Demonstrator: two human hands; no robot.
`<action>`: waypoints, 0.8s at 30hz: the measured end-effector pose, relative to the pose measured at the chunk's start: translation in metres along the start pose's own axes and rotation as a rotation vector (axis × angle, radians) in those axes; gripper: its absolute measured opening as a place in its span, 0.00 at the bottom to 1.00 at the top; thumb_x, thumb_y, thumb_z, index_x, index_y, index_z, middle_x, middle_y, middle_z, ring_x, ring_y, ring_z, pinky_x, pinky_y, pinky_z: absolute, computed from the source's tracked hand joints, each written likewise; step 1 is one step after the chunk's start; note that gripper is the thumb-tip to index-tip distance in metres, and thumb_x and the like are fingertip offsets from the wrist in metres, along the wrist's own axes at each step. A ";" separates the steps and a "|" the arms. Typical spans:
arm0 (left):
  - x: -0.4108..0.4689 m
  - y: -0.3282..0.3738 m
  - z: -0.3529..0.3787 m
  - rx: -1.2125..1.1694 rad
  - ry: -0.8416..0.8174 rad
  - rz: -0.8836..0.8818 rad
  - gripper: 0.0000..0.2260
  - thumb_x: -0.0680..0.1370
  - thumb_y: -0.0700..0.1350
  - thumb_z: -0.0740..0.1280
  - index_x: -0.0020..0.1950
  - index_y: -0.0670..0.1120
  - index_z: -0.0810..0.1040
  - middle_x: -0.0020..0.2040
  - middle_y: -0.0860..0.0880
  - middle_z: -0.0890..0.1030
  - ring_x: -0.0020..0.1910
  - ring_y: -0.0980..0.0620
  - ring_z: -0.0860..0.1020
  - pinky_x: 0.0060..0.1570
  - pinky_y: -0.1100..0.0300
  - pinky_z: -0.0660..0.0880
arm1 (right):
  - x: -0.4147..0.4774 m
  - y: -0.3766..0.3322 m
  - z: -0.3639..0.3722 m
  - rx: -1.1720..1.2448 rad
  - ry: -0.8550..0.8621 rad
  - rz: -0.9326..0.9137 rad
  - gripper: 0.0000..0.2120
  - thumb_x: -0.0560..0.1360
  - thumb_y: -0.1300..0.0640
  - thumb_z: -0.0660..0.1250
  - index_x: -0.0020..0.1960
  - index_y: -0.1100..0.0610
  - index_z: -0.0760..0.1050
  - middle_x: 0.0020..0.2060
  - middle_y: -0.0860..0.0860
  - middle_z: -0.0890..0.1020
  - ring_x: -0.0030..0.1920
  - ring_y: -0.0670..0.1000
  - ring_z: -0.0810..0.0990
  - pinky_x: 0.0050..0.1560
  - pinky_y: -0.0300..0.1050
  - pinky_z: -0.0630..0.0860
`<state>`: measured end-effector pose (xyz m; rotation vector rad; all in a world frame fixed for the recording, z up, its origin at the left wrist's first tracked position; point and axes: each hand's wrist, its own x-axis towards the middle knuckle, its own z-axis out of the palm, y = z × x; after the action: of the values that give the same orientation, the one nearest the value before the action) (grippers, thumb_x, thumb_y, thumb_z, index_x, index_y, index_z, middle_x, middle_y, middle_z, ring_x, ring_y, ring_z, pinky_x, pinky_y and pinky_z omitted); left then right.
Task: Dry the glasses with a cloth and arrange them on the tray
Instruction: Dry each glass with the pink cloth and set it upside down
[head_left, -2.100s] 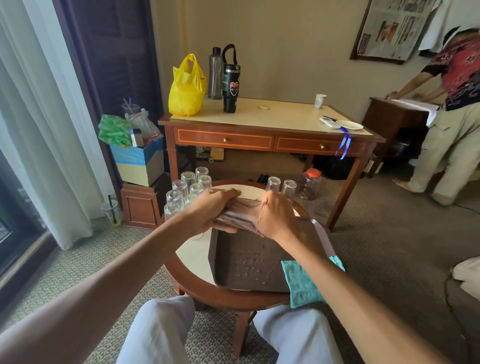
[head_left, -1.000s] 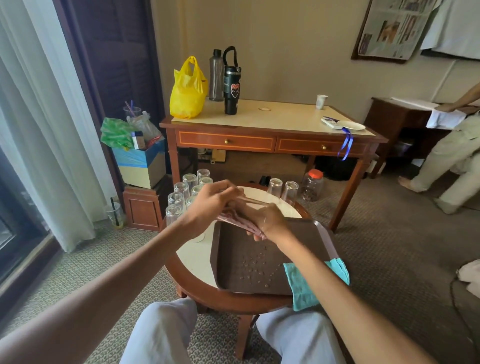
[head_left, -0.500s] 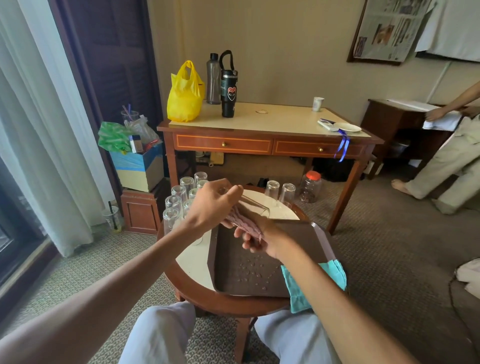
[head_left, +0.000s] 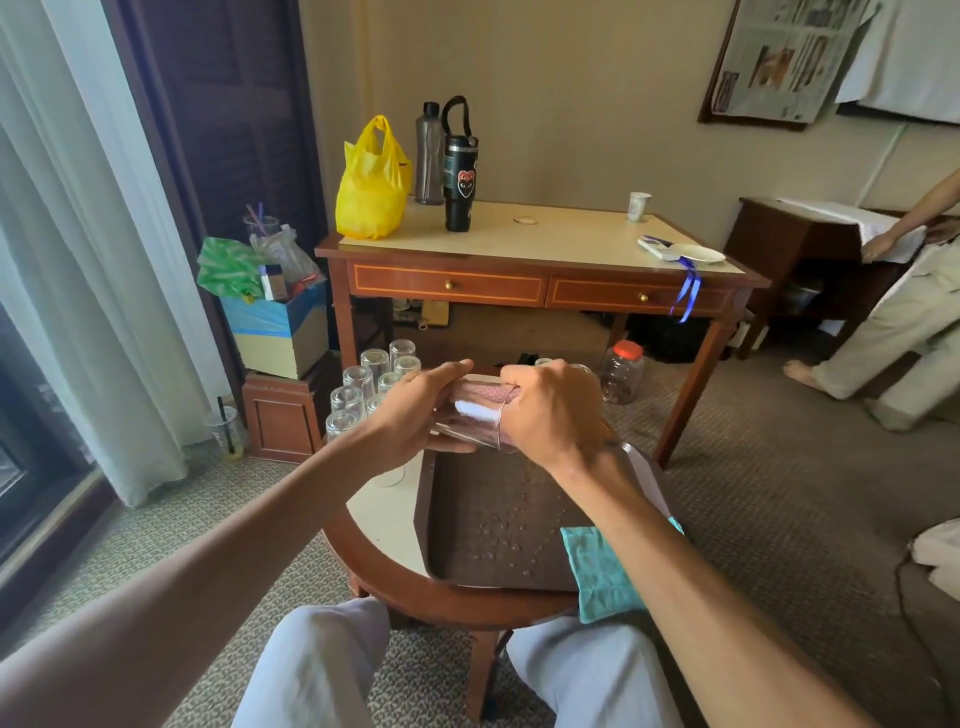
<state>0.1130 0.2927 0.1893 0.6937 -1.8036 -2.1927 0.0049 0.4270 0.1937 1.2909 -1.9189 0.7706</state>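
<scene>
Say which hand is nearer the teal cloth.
Right. The right hand grips the pink cloth beyond the teal cloth, over the tray; the left hand holds the glass farther left.

No readable text; red heart emblem (head_left: 466, 183) on black tumbler (head_left: 459, 205) (wall newspaper (head_left: 784, 57) print too small).

A beige wall (head_left: 571, 78) stands at the far side behind a two-drawer wooden desk (head_left: 571, 234). White curtains (head_left: 78, 260) hang on the left beside a dark louvred door (head_left: 234, 130). Patterned carpet (head_left: 779, 493) covers the floor.
</scene>
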 end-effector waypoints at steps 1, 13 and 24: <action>0.001 0.000 0.000 0.003 0.032 0.012 0.11 0.84 0.52 0.63 0.56 0.46 0.80 0.47 0.45 0.86 0.44 0.49 0.86 0.38 0.55 0.82 | 0.001 0.001 0.003 -0.013 -0.040 0.029 0.13 0.67 0.47 0.64 0.32 0.56 0.80 0.24 0.50 0.79 0.24 0.52 0.66 0.28 0.33 0.47; 0.009 -0.006 -0.010 0.500 0.251 0.580 0.11 0.82 0.49 0.66 0.47 0.44 0.82 0.38 0.53 0.83 0.41 0.58 0.84 0.40 0.64 0.80 | -0.011 -0.015 0.026 0.951 -0.847 1.172 0.24 0.81 0.39 0.61 0.46 0.59 0.81 0.31 0.51 0.82 0.23 0.45 0.74 0.21 0.34 0.65; 0.003 0.002 -0.009 -0.011 0.153 -0.072 0.08 0.82 0.47 0.68 0.57 0.45 0.78 0.46 0.44 0.86 0.45 0.46 0.87 0.41 0.54 0.82 | -0.005 -0.001 0.029 0.070 -0.045 -0.083 0.09 0.65 0.50 0.78 0.37 0.55 0.84 0.25 0.49 0.80 0.25 0.46 0.62 0.28 0.34 0.58</action>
<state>0.1147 0.2828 0.1889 0.9116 -1.7147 -2.1277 0.0011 0.4069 0.1728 1.4320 -1.8752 0.7789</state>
